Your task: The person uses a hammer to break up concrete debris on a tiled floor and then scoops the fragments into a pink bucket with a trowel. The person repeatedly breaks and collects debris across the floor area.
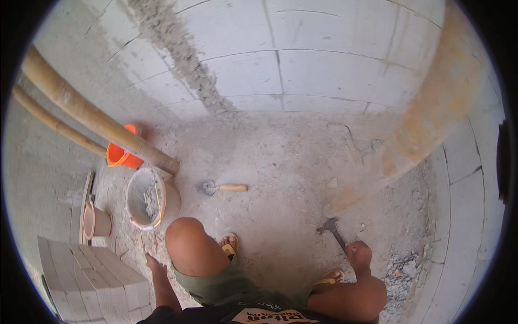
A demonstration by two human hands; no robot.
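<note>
Hammer (336, 236) was grasped in the right hand (358, 255), head just ahead of it — couldn't tell whether the left hand (155, 263) held anything — work looked part-done: mortar (178, 48) streaked the wall (234, 27) beyond both, more waited in the bucket (172, 200) ahead-left, trowel (231, 188) lay unheld.

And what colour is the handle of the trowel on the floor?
The trowel's handle is yellowish tan, like bare wood; it shows in the head view.

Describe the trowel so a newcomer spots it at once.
Below the pale block wall spreads the dusty floor. On it, right of the largest bucket, lies the trowel, handle pointing right. Unlike the hammer in the right hand, it lies loose, with a yellowish wooden handle.
</note>
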